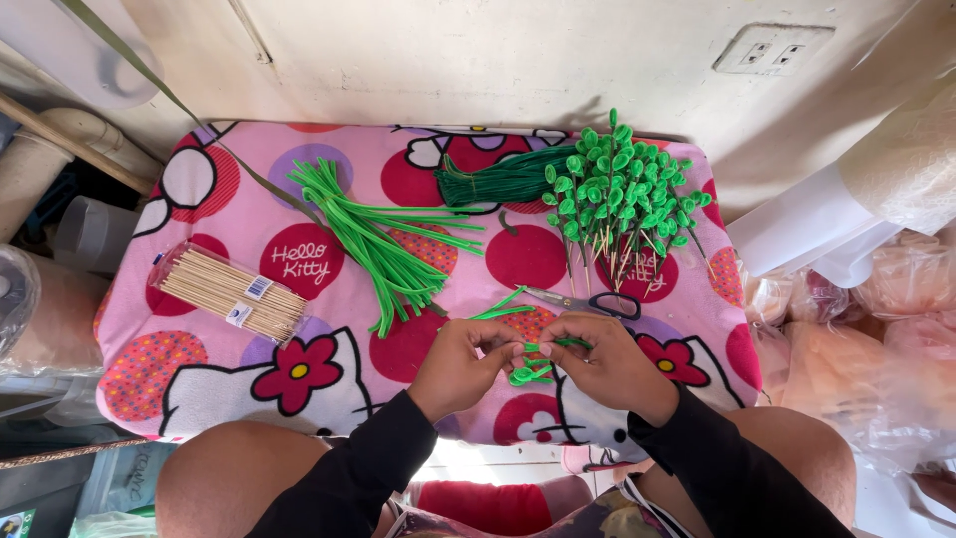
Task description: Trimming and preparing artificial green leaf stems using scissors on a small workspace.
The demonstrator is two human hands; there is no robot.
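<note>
My left hand (460, 364) and my right hand (602, 361) meet over the front of a small pink cartoon-print table (329, 399). Between their fingers they pinch a bright green plastic strip (533, 371), bent into loops. Both hands grip it. Just beyond them lie two loose green strips (501, 307) and a pair of scissors (588, 302) with dark handles. Farther back sits a pile of wooden sticks tipped with green loops (622, 194).
A bundle of light green strips (383, 239) lies mid-table, a dark green tied bundle (498, 181) behind it. A clear pack of wooden skewers (231, 292) rests at the left. Plastic bags (866, 329) crowd the right side. A wall socket (772, 48) is above.
</note>
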